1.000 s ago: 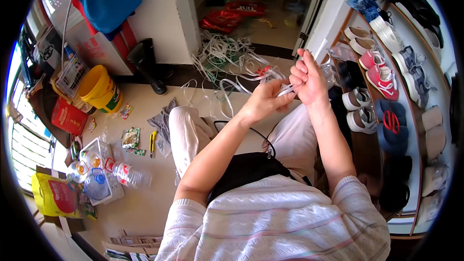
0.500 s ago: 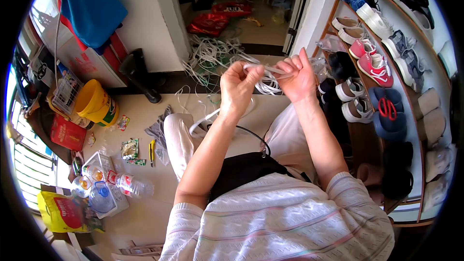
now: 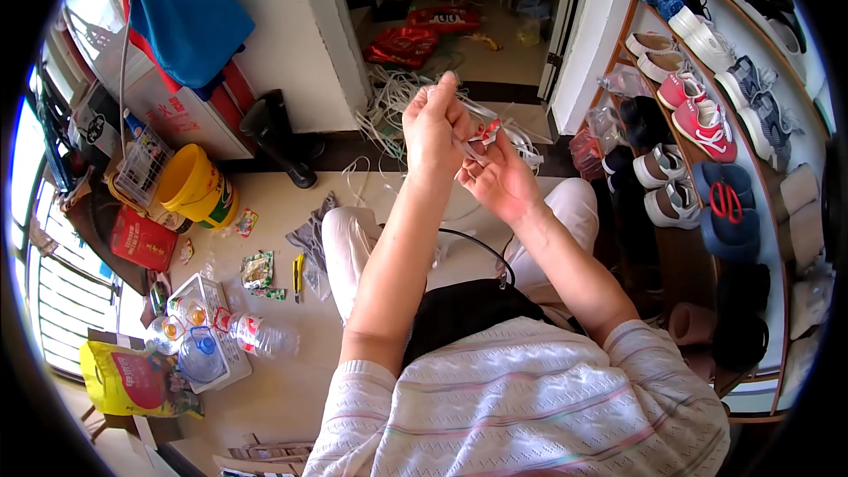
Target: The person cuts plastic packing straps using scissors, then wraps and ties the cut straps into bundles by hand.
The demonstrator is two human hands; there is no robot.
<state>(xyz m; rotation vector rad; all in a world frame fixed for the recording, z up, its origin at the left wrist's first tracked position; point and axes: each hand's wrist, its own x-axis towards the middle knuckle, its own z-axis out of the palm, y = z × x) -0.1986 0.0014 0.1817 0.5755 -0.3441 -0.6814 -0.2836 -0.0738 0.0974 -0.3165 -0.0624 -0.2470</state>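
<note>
So both hands are up in front of the body, above the knees, and the white strip [image 3: 471, 149] sits right between them, off the floor [image 3: 283, 397]. The left hand [image 3: 433, 131] is balled up with its thumb on top, pinching the strip, which pokes out on the side facing the other hand. The right hand [image 3: 500, 178] is palm up just beside it and a bit lower, fingers curled in at the strip; can't tell how firmly they grip it. There's a red bit [image 3: 488, 131] by the right fingertips too, too small to make out. Past the hands, a tangle of white strips [image 3: 386, 115] lies along the floor's far edge by the doorway. Over on the left side of the floor, well apart from the hands, there's a yellow cutter [image 3: 299, 278] near a grey cloth [image 3: 309, 234], plus a yellow bucket [image 3: 187, 184] further out.
</note>
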